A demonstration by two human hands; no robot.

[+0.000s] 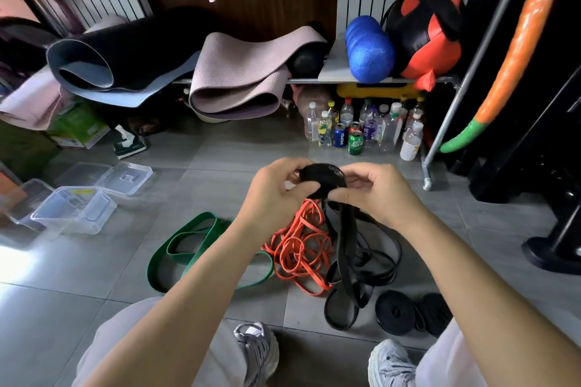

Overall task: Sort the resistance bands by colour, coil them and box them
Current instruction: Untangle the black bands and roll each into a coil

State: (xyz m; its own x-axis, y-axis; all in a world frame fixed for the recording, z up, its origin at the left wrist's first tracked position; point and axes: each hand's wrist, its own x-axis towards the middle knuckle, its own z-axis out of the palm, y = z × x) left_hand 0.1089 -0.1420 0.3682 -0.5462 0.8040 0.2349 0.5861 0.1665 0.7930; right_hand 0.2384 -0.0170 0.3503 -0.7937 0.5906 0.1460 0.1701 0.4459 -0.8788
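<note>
Above a grey tiled floor (220,154), the left hand (276,195) and right hand (374,195) both curl their fingers round a half-wound black flat rubber resistance band (323,176), whose loose tail hangs below them into a heap of loose black bands (371,261). Directly beneath the hands lie tangled thin orange bands (301,248), with wide green bands (188,248) below the left hand, two wound black coils (399,311) below the right, and clear plastic boxes (75,207) well to the left. Beyond the hands, bottles and cans (355,132) stand under a low metal shelf (305,81) carrying rolled exercise mats (239,78) and a blue foam roller (369,50).
</note>
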